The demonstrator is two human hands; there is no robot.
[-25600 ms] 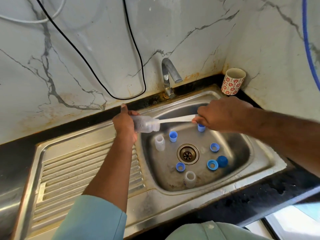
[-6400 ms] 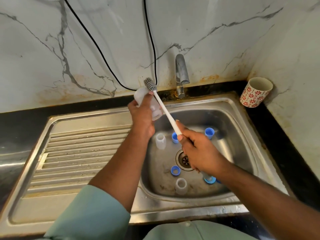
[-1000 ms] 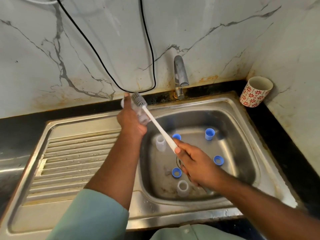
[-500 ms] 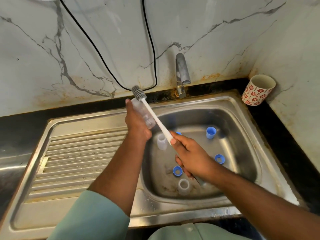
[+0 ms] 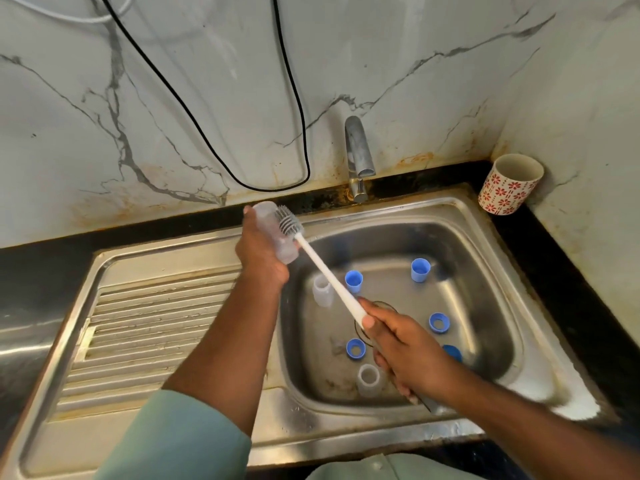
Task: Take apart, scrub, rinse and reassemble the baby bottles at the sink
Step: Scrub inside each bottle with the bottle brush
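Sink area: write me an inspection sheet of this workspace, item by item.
Surface: steel sink with ribbed drainboard at its left, set in a black counter.
Job's things: clear bottle held above the basin's left rim; brush head against its outside; five blue parts, e.g. blue cap, and two clear pieces, e.g. clear piece, in the basin.
Clutter: patterned cup in the back right corner.
Grips: left hand holds the bottle; right hand holds the brush handle.
Cables: black cable looping down the wall; white cable top left.
Surroundings: marble wall, rust stains near the tap; no water seen running.
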